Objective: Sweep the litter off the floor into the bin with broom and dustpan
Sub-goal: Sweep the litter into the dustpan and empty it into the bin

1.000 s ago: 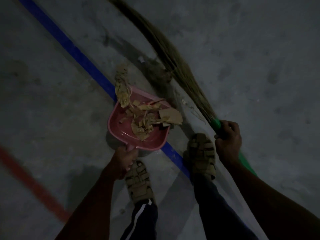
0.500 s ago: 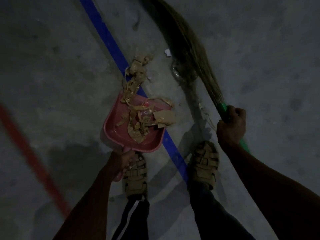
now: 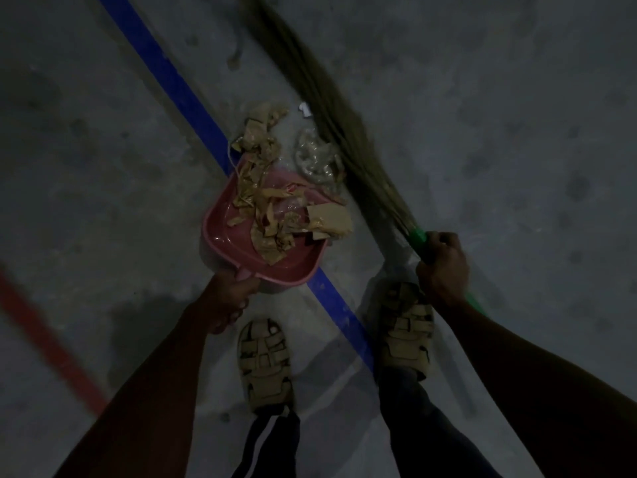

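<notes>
Just beyond the left hand's (image 3: 229,298) curled fingers, which grip its handle, the pink dustpan (image 3: 262,232) sits on the grey floor (image 3: 103,167) over a blue line (image 3: 179,84), loaded with brown paper scraps (image 3: 272,215) — more scraps (image 3: 258,132), a clear crumpled wrapper (image 3: 315,157) and a white bit (image 3: 304,109) lie past its lip. The right hand (image 3: 443,267) clasps the broom (image 3: 331,108) at its green handle (image 3: 418,238). A hard stroke could scatter the litter; tipping the pan would spill it. No writing is legible, no bin visible.

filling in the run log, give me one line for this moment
left hand: grips pink dustpan | right hand: grips broom | brown scraps: partly in pan | clear wrapper: on floor
</notes>
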